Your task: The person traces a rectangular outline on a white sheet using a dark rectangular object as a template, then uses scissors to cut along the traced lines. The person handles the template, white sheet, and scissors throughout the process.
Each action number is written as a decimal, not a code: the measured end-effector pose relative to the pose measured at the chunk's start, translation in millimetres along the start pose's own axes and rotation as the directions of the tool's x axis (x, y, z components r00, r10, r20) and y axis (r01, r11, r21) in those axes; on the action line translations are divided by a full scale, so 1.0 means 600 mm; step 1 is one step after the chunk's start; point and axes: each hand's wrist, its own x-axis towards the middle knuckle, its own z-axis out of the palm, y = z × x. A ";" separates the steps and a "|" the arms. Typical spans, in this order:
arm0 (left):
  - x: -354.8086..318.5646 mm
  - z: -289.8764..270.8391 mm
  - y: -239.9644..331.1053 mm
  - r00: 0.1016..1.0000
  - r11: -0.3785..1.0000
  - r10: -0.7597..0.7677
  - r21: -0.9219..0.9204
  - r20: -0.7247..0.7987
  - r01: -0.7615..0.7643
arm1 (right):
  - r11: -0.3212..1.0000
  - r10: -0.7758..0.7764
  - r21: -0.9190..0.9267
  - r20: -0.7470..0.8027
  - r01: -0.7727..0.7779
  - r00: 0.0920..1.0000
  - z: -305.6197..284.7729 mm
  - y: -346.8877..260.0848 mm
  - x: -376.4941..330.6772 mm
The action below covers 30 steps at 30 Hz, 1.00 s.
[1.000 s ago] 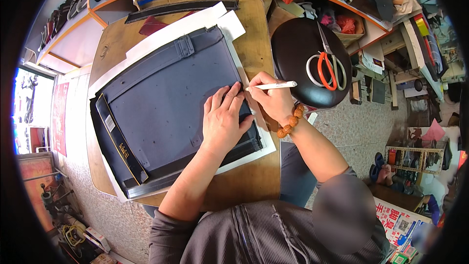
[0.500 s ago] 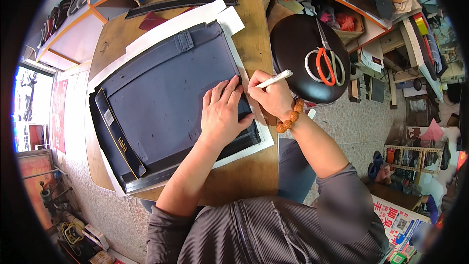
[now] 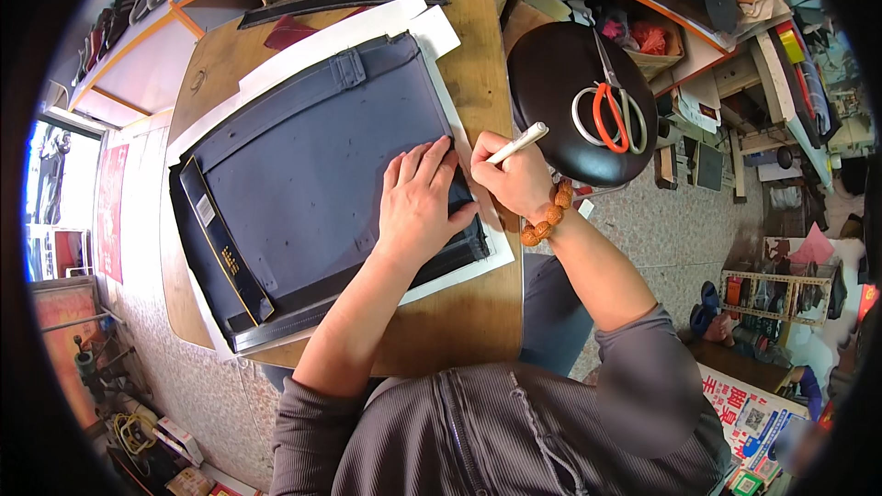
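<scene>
"Count what lies about the fingers, biggest first."

"One wooden bench (image 3: 469, 326), beneath the left hand (image 3: 413, 207) and the right hand (image 3: 516, 179). On it, white sheeting (image 3: 439, 29); one piece or several, I can't tell. It shows beyond the left fingers and in a strip to their right."

"And on the sheeting?"

"One blue-grey panel (image 3: 303, 174), directly under the left fingers and spreading mostly to their left. Then one round black stool seat (image 3: 560, 64), just beyond the right fingers and to their right."

"Smaller things?"

"One long dark strip (image 3: 340, 7), well beyond the left fingers at the bench's far side. One gold-edged black band (image 3: 219, 239), well to their left on the panel. One pair of scissors (image 3: 611, 119) on the seat, right of the right fingers. One bracelet (image 3: 547, 220) behind those fingers, round the wrist, at least four brown beads showing. One white pen (image 3: 524, 140), in the right fingers."

"How are the hands posed?"

"Left: palm down, fingers extended close together and pointing away from the person, thumb spread toward the panel's right edge, gripping nothing. Right: just beside that edge, fingers curled closed around the pen, its rear end slanting up and to the right; the tip is hidden. Both forearms reach in from the person's side, elbows bent."
</scene>
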 end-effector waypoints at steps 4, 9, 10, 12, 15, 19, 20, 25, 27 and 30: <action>-0.001 -0.001 0.003 0.999 1.000 0.017 -0.017 -0.031 -0.017 | 1.000 0.026 0.016 0.002 -0.026 1.000 -0.001 -0.003 -0.006; -0.006 0.001 0.006 0.996 0.997 0.079 -0.011 -0.036 -0.079 | 0.999 0.022 -0.033 0.002 -0.022 1.000 -0.001 -0.005 -0.012; -0.007 0.002 0.007 0.996 0.997 0.082 -0.008 -0.033 -0.082 | 0.999 0.020 -0.034 0.000 -0.020 1.000 -0.001 -0.005 -0.012; -0.009 0.001 0.010 0.996 0.996 0.089 -0.001 -0.028 -0.089 | 0.999 0.017 -0.032 -0.007 -0.017 1.000 0.000 -0.005 -0.013; -0.020 -0.002 0.020 0.997 0.997 0.076 -0.019 0.013 -0.076 | 1.000 0.005 -0.031 -0.013 -0.005 1.000 -0.001 -0.004 -0.015; -0.038 -0.011 0.028 0.993 0.997 0.069 0.037 0.096 -0.073 | 0.999 -0.019 -0.034 -0.016 0.019 1.000 0.001 -0.001 -0.015; -0.040 -0.012 0.028 0.991 0.997 0.066 0.042 0.114 -0.072 | 0.999 -0.023 -0.036 -0.018 0.022 1.000 0.001 0.000 -0.015; -0.041 -0.012 0.032 0.986 0.997 0.021 0.064 0.164 -0.032 | 0.999 -0.006 -0.041 -0.003 0.006 1.000 0.000 0.002 -0.018; -0.040 -0.012 0.034 0.982 0.997 -0.010 0.076 0.187 -0.005 | 0.999 -0.004 -0.045 -0.001 0.004 1.000 0.000 0.001 -0.021; -0.037 -0.011 0.039 0.976 0.996 -0.052 0.079 0.213 0.036 | 1.000 -0.001 -0.022 -0.008 0.001 1.000 0.001 0.000 -0.023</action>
